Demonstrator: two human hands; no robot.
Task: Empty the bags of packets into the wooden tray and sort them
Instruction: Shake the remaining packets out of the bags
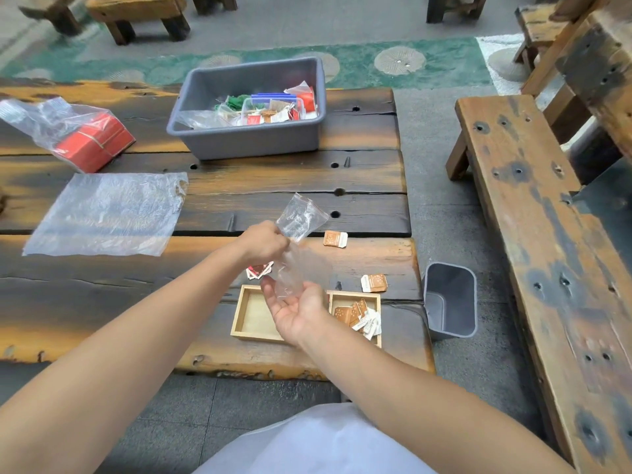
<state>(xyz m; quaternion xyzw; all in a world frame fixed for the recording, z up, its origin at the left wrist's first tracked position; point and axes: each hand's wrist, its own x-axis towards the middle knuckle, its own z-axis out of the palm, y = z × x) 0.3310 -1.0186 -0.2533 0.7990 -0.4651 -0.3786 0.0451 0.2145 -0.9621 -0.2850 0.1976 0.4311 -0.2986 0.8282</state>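
Note:
A small clear zip bag (297, 234) hangs upside down over the wooden tray (251, 319). My left hand (263, 242) pinches the bag near its middle. Below it, my right hand (297, 311) lies palm up with fingers apart, touching the bag's lower end. The tray's right compartment holds several orange and white packets (360, 318); its left compartment shows bare wood. Red packets (259, 270) lie on the table just behind the tray. Two orange packets (335, 239) (373, 283) lie loose on the table to the right.
A grey tub (246, 138) with more bags of packets stands at the back. A flat empty plastic bag (106, 213) and a bag of red packets (87, 140) lie at left. A small grey bin (449, 302) stands on the floor right of the table, beside a wooden bench (533, 234).

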